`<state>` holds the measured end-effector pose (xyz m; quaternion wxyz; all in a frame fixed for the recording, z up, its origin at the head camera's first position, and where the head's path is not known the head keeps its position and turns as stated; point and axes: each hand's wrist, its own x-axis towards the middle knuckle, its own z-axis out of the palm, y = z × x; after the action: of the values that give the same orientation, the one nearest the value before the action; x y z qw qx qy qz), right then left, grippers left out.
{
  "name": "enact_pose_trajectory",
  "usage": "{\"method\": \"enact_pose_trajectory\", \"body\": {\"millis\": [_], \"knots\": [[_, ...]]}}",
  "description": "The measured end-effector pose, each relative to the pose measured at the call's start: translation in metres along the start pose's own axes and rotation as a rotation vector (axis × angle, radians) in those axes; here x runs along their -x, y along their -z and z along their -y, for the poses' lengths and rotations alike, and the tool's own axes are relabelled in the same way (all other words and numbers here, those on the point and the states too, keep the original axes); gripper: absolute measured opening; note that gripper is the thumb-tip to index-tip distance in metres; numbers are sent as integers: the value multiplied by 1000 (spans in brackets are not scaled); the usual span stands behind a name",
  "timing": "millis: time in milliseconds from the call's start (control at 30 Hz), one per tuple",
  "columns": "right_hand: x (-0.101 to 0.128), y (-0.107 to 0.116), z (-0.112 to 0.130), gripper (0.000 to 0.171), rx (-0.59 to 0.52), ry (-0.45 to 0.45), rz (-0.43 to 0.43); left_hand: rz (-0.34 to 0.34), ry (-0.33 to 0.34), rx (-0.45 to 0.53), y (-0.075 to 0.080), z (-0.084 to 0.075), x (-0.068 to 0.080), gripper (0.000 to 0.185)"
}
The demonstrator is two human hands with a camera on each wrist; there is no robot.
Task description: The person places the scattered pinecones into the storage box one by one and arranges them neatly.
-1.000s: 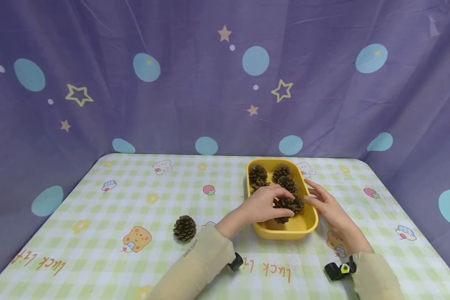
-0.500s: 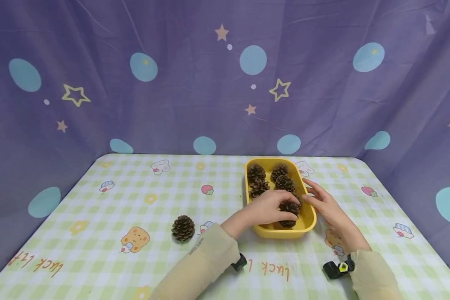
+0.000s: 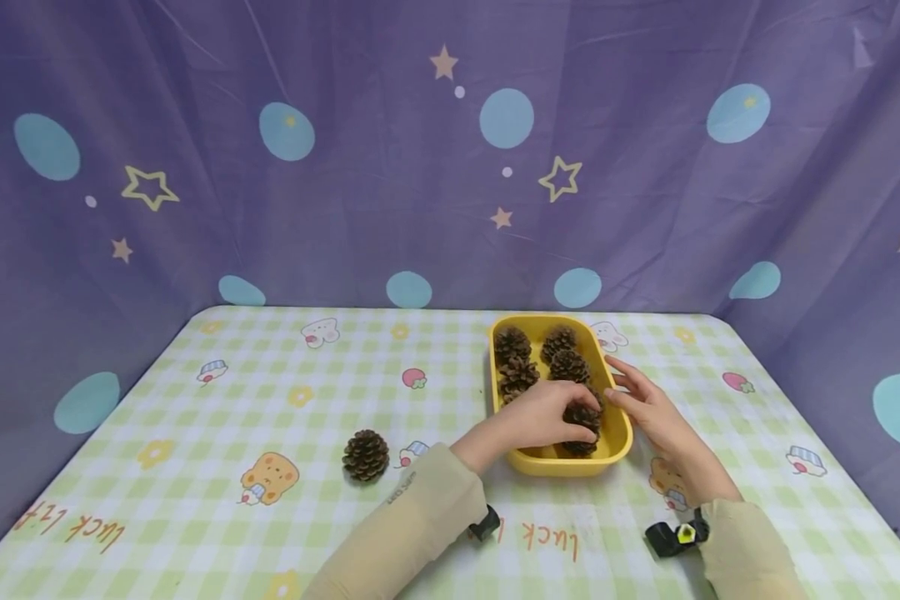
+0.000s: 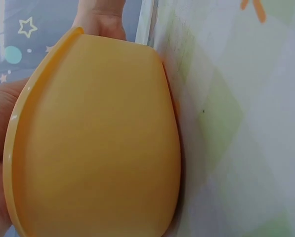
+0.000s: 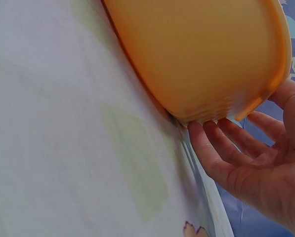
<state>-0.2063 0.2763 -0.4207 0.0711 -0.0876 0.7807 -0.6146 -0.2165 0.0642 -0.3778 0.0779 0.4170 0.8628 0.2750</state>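
In the head view, my left hand reaches over the near left rim of a yellow plastic bin. Its thumb and fingers hold a brown pine cone low in the bin's near part. The hand covers some of what lies beneath it. Against the bin's right side rests my right hand, fingertips on the outer wall and thumb at the rim; the right wrist view shows its fingers fairly straight. Several other pine cones lie along both long sides of the bin.
One loose pine cone sits on the checked tablecloth, left of the bin and beyond my left sleeve. A purple curtain hangs behind the table's far edge.
My left hand has shifted slightly right and toward the near end of the bin, bringing the pine cone with it. The right hand stays against the bin's side.
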Motion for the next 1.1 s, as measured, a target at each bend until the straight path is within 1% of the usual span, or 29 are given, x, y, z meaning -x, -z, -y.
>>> {"method": "enact_pose_trajectory", "body": {"millis": [167, 600, 867, 1100], "knots": [[1, 0, 0, 63, -4, 0, 8, 1, 13, -12, -3, 0, -2, 33], [1, -1, 2, 61, 17, -14, -6, -1, 49, -15, -6, -2, -6, 35], [1, -1, 1, 60, 11, -13, -5, 7, 45, -19, -8, -2, -7, 38], [1, -1, 1, 61, 1, -2, -4, -1, 43, 7, -5, -3, -4, 37]]}}
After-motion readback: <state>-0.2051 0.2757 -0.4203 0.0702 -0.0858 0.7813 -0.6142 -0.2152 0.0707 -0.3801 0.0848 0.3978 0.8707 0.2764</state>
